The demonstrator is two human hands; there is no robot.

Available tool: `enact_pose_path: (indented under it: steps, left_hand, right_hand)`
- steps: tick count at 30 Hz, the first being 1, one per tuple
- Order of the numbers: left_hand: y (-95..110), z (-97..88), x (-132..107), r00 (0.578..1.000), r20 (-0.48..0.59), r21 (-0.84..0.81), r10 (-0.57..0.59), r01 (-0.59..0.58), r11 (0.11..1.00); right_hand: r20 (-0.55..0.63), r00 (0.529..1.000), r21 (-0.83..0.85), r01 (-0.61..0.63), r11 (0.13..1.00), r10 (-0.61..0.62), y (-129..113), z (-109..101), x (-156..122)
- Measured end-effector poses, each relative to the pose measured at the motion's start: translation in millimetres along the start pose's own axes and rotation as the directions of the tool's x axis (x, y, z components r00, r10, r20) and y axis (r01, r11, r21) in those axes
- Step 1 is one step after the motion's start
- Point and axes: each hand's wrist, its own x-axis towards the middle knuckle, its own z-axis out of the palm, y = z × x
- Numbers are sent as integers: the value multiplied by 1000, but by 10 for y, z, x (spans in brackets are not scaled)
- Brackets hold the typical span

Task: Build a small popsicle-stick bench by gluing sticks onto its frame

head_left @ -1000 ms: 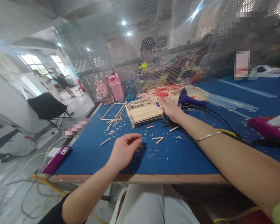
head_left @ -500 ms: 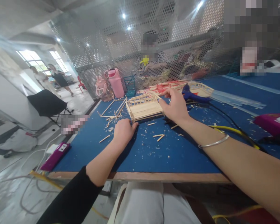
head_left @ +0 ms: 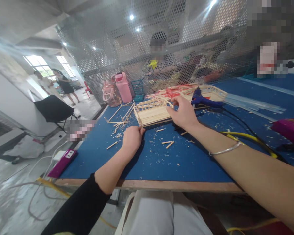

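Observation:
A small tray-like model of thin wooden sticks [head_left: 154, 115], with a flat floor and railed sides, lies on the blue tabletop [head_left: 147, 163]. My left hand [head_left: 132, 140] is closed at its near left corner, thumb and fingertips pinched there. On the opposite side, my right hand [head_left: 183, 112] curls around the right end, its thumb and bent forefinger at the railing. The fingertips of both hands are partly hidden. Just right of my right hand rests a blue glue gun [head_left: 207, 101], in front of a second stick model [head_left: 217, 93].
An open stick frame [head_left: 120, 113] lies on the left among wood shavings. Loose sticks [head_left: 170, 143] are nearer me. Behind stand a pink bottle [head_left: 124, 87] and red-tipped sticks [head_left: 176, 89]. A black cord and yellow cable [head_left: 245, 135] run right. Clear strips [head_left: 257, 101] lie far right.
The view has shifted slightly, moving the scene a little to the right. Both hands keep their places at the stick model; my left fingers look a little more tightly closed at its corner.

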Motion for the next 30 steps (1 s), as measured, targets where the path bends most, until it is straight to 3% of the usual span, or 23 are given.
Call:
enact_pose_path:
  steps: [6,10,14,18,22,26,30]
  left_hand:
    - [-217,-60,-21,998,56,-205,42,-30,978]
    - [-377,-126,58,988,140,-356,61,-7,934]
    - [-303,-225,243,957,272,-167,96,-51,985]
    - [-210,-295,345,904,418,-34,91,-85,996]
    - [-243,-213,251,950,297,-113,90,-59,992]
    - [-218,-97,100,991,126,-195,44,-18,981]
    - [-140,-66,54,999,-27,-152,-29,25,988]
  right_hand:
    - [-56,998,109,-31,994,37,-60,-124,233]
    - [20,1000,96,6,995,-8,-145,-238,556]
    - [51,997,76,-62,995,58,-222,-217,616]
    - [25,972,85,-234,969,232,-176,-76,356]
    - [5,950,41,-313,949,313,-60,15,124]
    - [136,916,-27,-378,926,378,-49,18,45]
    - [285,921,-211,-209,955,265,-104,6,2]
